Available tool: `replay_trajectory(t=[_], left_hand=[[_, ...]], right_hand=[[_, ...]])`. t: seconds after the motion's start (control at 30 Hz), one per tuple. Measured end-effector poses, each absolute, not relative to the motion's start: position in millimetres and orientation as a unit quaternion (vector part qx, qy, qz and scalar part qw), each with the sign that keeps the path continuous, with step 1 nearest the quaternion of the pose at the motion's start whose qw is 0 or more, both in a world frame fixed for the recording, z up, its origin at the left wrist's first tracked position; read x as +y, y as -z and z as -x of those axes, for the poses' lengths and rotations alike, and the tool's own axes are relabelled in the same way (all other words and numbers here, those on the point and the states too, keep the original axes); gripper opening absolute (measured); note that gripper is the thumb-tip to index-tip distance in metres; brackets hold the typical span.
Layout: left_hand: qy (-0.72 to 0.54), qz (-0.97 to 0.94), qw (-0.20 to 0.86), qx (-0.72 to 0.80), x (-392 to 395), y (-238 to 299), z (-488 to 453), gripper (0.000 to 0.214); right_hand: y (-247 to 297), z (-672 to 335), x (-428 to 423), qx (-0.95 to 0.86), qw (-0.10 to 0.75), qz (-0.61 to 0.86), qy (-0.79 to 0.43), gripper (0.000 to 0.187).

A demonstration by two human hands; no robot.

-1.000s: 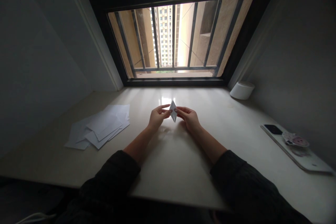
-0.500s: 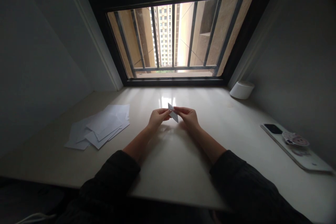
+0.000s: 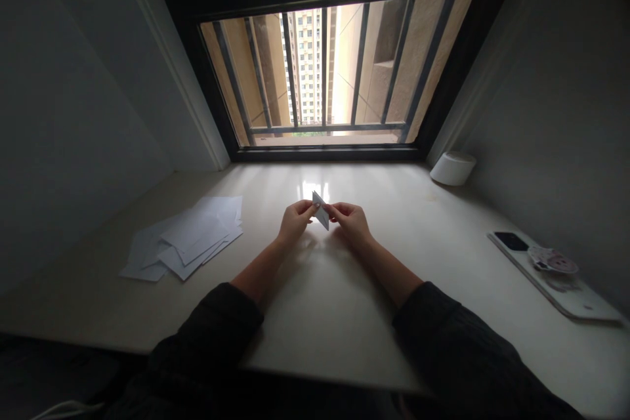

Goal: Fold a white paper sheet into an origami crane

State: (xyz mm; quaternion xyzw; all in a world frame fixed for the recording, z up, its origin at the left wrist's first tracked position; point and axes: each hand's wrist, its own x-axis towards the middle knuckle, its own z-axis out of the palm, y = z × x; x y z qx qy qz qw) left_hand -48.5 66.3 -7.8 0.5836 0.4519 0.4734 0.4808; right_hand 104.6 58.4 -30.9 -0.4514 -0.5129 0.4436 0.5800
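A small folded white paper, narrow and pointed, is tilted from upper left to lower right between my hands. My left hand pinches its upper left end between thumb and fingers. My right hand grips its other side with the fingertips. Both hands hover above the pale polished tabletop, and my forearms come in from dark sleeves. Part of the paper is hidden behind my fingers.
Loose white paper sheets lie in a messy pile to the left. On the right are a white cylindrical object and a white slab carrying a black phone and a round sticker. A barred window stands behind the table.
The folded paper has turned from nearly upright, through a flatter slant, to a steeper diagonal between my fingers. My hands have stayed in about the same place.
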Motion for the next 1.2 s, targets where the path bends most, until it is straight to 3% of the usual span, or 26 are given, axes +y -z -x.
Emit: replay_trajectory(t=[0.6,1.2], left_hand=[[-0.513,-0.556,0.468,0.456,62.1,7.1,46.3,0.042],[-0.575,-0.475,0.475,0.467,61.6,1.2,46.5,0.040]], right_hand=[[33.6,-97.9,52.9,-0.581,0.495,0.459,-0.454,0.043],[23.6,-92.0,45.4,-0.582,0.487,0.412,-0.504,0.041]])
